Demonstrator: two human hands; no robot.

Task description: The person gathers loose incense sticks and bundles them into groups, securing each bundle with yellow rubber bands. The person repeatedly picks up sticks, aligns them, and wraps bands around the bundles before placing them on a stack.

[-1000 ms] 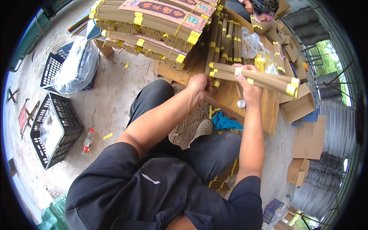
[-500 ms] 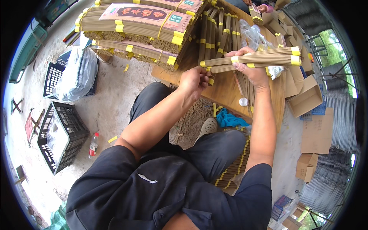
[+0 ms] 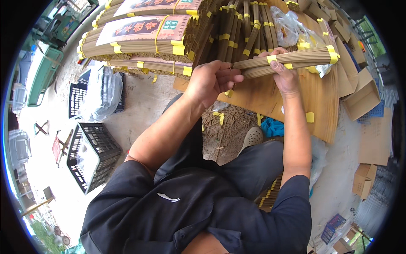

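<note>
Two slim bundles of incense sticks [image 3: 311,58], banded in yellow, lie across my right hand [image 3: 287,76], which is closed round their middle with the thumb on top. My left hand [image 3: 210,82] is at their left end, fingers loosely curled over the tips and hiding that end. Beyond my left hand rises a stack of larger incense bundles [image 3: 141,48] with pink printed labels and yellow bands. More narrow bundles [image 3: 256,23] lie side by side on the wooden table [image 3: 325,106] behind the ones I hold.
Clear plastic bags [image 3: 285,27] lie on the table's far side. Cardboard boxes [image 3: 361,91] stand to its right. On the left floor are a black crate [image 3: 101,165] and a bag-lined crate [image 3: 99,95]. A blue cloth [image 3: 272,127] and loose sticks [image 3: 222,133] lie below the table edge.
The view has swung, so the stack sits further left. My left fingers have loosened from a tight pinch and reach over the bundles' end. Another person's hands at the top have left view.
</note>
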